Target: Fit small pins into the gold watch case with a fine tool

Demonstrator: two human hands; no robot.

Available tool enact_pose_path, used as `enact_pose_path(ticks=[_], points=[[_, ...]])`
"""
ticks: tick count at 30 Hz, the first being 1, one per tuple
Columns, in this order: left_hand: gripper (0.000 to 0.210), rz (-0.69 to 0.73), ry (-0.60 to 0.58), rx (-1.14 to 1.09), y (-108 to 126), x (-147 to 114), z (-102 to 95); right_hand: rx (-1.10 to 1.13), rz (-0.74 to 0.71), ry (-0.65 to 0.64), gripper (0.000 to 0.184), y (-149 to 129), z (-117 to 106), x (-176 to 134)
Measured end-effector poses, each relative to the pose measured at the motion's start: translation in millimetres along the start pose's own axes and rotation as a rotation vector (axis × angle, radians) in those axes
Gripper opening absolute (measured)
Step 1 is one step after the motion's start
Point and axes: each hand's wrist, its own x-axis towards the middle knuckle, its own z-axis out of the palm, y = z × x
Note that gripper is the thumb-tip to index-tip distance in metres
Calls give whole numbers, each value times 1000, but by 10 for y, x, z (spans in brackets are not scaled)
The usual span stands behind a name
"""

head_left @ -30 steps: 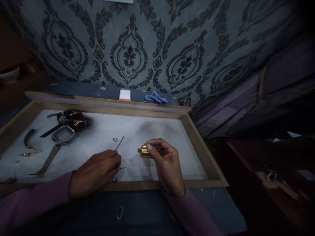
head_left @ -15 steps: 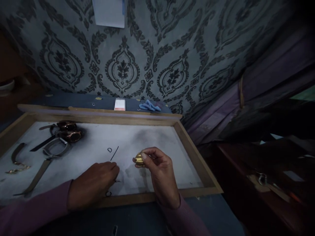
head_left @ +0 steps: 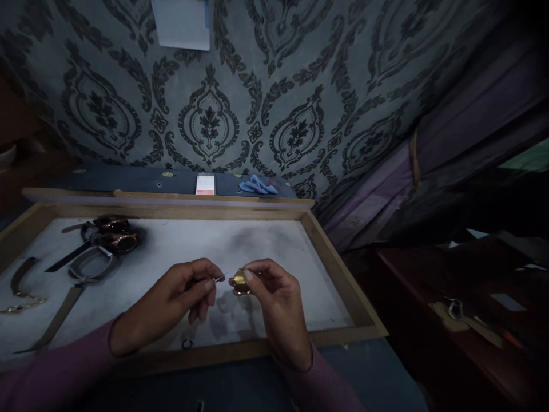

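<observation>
Apparent aligning step: left hand [head_left: 171, 303] pinching thin metal piece [head_left: 219, 278], right hand [head_left: 281, 303] gripping gold case [head_left: 241, 281], steady aim seemingly needed next.

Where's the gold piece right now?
Head view, lower half, just left of centre: the gold piece is pinched in the right hand above the wooden tray, right of the left hand.

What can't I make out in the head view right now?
Head view: far side of the gold-coloured case, turned away and covered by the right hand.
Head view: gripped end of the thin metal piece, covered by the left hand.
Head view: detail of the small dark ring, too small and dim.
Head view: upper part of the white sheet, cut off by the top edge.
</observation>
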Motion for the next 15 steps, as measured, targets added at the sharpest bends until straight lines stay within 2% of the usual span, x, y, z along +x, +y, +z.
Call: enact_pose_path(ticks=[6, 15], points=[[28, -32, 35, -93, 23, 46, 160, -42, -48, 3, 10, -27, 12, -13], [26, 14, 46, -27, 21, 56, 168, -69, -59, -12, 10, -33, 5, -6]])
